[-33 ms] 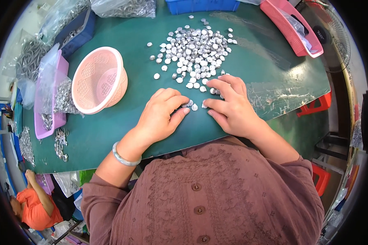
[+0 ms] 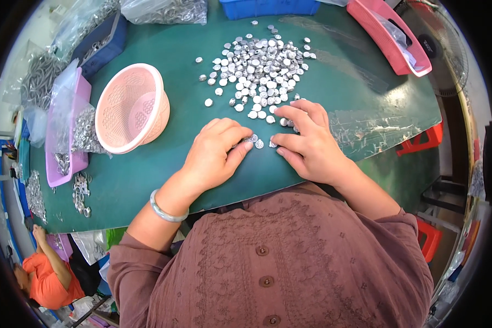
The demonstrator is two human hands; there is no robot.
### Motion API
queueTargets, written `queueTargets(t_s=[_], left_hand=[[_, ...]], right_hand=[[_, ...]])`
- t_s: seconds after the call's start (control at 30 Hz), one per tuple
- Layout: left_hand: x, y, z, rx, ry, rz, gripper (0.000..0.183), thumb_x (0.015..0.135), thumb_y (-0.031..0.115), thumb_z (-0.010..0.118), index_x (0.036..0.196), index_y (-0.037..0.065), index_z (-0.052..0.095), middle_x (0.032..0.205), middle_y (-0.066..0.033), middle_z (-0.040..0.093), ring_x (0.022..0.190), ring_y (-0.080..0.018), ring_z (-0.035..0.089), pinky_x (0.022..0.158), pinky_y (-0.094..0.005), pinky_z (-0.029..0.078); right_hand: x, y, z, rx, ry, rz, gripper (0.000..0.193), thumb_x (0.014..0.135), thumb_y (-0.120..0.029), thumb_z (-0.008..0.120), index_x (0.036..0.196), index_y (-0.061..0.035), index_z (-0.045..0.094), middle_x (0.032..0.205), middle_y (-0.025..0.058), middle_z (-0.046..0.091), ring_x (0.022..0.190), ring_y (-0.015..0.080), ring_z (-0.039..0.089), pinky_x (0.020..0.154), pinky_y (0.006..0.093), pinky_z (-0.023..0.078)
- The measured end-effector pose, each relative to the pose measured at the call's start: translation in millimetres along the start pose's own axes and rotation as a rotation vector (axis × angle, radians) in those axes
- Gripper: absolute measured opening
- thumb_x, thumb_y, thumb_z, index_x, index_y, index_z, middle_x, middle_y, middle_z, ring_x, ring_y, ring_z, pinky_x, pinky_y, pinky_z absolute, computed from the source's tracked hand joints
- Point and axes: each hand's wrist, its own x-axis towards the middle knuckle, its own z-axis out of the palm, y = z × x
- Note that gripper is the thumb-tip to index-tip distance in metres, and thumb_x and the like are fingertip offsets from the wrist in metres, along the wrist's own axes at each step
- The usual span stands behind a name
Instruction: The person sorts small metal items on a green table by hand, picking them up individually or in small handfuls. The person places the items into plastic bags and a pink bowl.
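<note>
Small round silver metal pieces (image 2: 268,65) lie in a loose heap on the green tabletop (image 2: 142,180). In front of the heap, my left hand (image 2: 216,153) is closed, its thumb and forefinger at a small disc (image 2: 253,138) partly hidden by the fingertips. One more disc with a ringed face (image 2: 259,144) lies between my hands. My right hand (image 2: 314,147) pinches another small disc (image 2: 273,142) between forefinger and thumb. Its other fingers arch over a few discs at the heap's near edge.
A pink woven basket (image 2: 161,117) stands left of the heap. Beyond it are a lilac tray (image 2: 53,164), a blue bin (image 2: 112,46) and bagged metal parts (image 2: 167,11). A red basket (image 2: 366,35) and a fan sit far right. A person in orange (image 2: 52,281) is at lower left.
</note>
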Motion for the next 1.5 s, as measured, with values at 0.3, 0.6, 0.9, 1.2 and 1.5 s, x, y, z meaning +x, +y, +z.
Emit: queueTargets(t_s=[0.3, 0.6, 0.9, 1.2, 1.5], left_hand=[[27.9, -3.2, 12.0, 0.122, 0.079, -0.183, 0.016, 0.076, 0.007, 0.069, 0.092, 0.005, 0.065, 0.082, -0.0085, 0.057, 0.074, -0.0250, 0.058, 0.065, -0.0345, 0.047], [24.1, -4.6, 5.0, 0.131, 0.025, -0.135, 0.015, 0.073, 0.008, 0.072, 0.085, 0.005, 0.064, 0.080, -0.0078, 0.056, 0.073, -0.0256, 0.057, 0.064, -0.0349, 0.047], [26.9, -5.6, 4.7, 0.061, 0.019, -0.129, 0.016, 0.072, 0.010, 0.074, 0.084, 0.004, 0.065, 0.078, -0.0075, 0.056, 0.070, -0.0244, 0.056, 0.062, -0.0339, 0.046], [28.9, 0.6, 6.1, 0.006, 0.012, -0.156, 0.019, 0.072, 0.009, 0.074, 0.088, 0.003, 0.065, 0.079, -0.0078, 0.056, 0.072, -0.0242, 0.058, 0.064, -0.0333, 0.047], [30.1, 2.4, 11.0, 0.019, -0.003, -0.118, 0.014, 0.073, 0.005, 0.071, 0.085, 0.002, 0.063, 0.080, -0.0084, 0.056, 0.074, -0.0252, 0.057, 0.066, -0.0336, 0.047]], right_hand=[[18.1, 10.0, 12.6, -0.052, 0.067, 0.098, 0.017, 0.069, -0.011, 0.073, 0.083, -0.0060, 0.067, 0.116, 0.0095, 0.055, 0.114, 0.0333, 0.043, 0.097, 0.0481, 0.032], [19.2, 10.8, 6.9, -0.007, 0.011, 0.065, 0.015, 0.069, -0.013, 0.073, 0.081, -0.0062, 0.066, 0.115, 0.0096, 0.055, 0.115, 0.0331, 0.043, 0.097, 0.0480, 0.032], [24.6, 12.0, 15.4, -0.061, 0.064, 0.063, 0.017, 0.071, -0.012, 0.072, 0.087, -0.0084, 0.069, 0.116, 0.0103, 0.055, 0.116, 0.0333, 0.042, 0.098, 0.0476, 0.032], [21.2, 23.0, 9.5, -0.023, 0.058, 0.046, 0.021, 0.070, -0.008, 0.071, 0.090, -0.0092, 0.068, 0.115, 0.0113, 0.055, 0.115, 0.0338, 0.044, 0.097, 0.0479, 0.033], [24.7, 19.2, 11.6, -0.030, 0.077, 0.143, 0.021, 0.068, -0.008, 0.073, 0.088, -0.0056, 0.066, 0.115, 0.0108, 0.055, 0.115, 0.0335, 0.043, 0.097, 0.0480, 0.033]])
